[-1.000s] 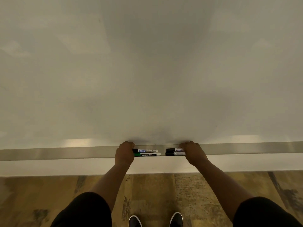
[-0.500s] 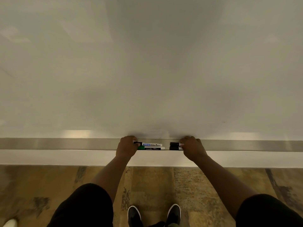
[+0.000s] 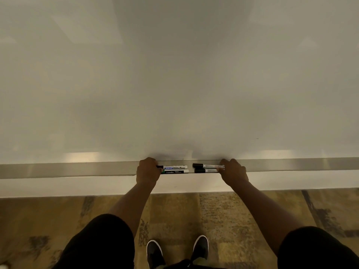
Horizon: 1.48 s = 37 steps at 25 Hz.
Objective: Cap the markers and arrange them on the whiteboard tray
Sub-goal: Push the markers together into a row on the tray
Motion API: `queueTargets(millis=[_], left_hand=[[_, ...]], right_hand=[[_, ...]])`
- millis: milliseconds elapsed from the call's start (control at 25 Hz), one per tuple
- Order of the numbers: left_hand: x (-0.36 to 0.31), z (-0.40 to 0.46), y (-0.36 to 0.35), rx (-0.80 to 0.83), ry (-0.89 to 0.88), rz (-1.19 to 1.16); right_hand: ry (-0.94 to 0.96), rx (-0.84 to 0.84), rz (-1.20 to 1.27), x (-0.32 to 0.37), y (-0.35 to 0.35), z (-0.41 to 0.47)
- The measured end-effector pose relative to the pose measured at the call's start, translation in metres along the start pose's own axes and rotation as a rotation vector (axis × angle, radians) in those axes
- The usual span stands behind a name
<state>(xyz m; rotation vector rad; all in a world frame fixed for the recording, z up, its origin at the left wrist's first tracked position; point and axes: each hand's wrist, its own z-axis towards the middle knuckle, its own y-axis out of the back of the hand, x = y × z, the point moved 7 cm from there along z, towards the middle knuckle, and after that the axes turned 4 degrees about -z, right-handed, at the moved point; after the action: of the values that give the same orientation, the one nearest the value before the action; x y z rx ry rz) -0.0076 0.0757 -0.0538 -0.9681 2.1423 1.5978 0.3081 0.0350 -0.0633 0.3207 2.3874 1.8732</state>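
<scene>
Four markers (image 3: 191,169) lie capped in the whiteboard tray (image 3: 77,169), centre frame; left hand (image 3: 147,171) curls closed on one pair's ends, right hand (image 3: 233,172) on the other's; nudge evenly, I'd say, ends flush.

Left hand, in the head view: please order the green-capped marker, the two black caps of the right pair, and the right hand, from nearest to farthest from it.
1. Green-capped marker: touching the left hand, front of the tray.
2. Black caps: beyond the middle gap, stacked; too close to rank separately.
3. Right hand: at the far end of that pair.
</scene>
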Motion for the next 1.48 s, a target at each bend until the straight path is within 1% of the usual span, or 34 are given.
queueTargets(millis=[80,440,520,600,680,720,920,1240,1480], left_hand=[[-0.002,-0.002,-0.002,-0.013,0.004,-0.013],[-0.006,0.000,-0.009,-0.032,0.001,0.025],[-0.010,-0.002,-0.010,-0.053,-0.038,0.131],[-0.021,-0.007,-0.017,-0.068,-0.151,0.327],[-0.034,-0.014,-0.032,-0.040,-0.261,0.441],[-0.038,-0.016,-0.039,-0.015,-0.293,0.459],[-0.041,-0.015,-0.052,0.031,-0.322,0.509],[-0.043,-0.014,-0.051,0.001,-0.367,0.535],[-0.051,-0.020,-0.047,-0.046,-0.452,0.499]], right_hand=[[0.013,0.001,0.049,0.002,-0.001,0.001],[0.069,-0.009,0.076,0.008,-0.002,0.002],[0.101,-0.041,0.017,0.010,0.001,0.002],[0.205,-0.064,-0.089,0.021,0.003,0.001],[0.309,-0.042,-0.130,0.036,0.001,0.000],[0.336,-0.026,-0.141,0.041,-0.001,0.000],[0.317,-0.004,-0.125,0.042,-0.004,0.002],[0.373,-0.004,-0.126,0.045,-0.005,0.005],[0.394,-0.081,-0.123,0.042,0.006,-0.001]])
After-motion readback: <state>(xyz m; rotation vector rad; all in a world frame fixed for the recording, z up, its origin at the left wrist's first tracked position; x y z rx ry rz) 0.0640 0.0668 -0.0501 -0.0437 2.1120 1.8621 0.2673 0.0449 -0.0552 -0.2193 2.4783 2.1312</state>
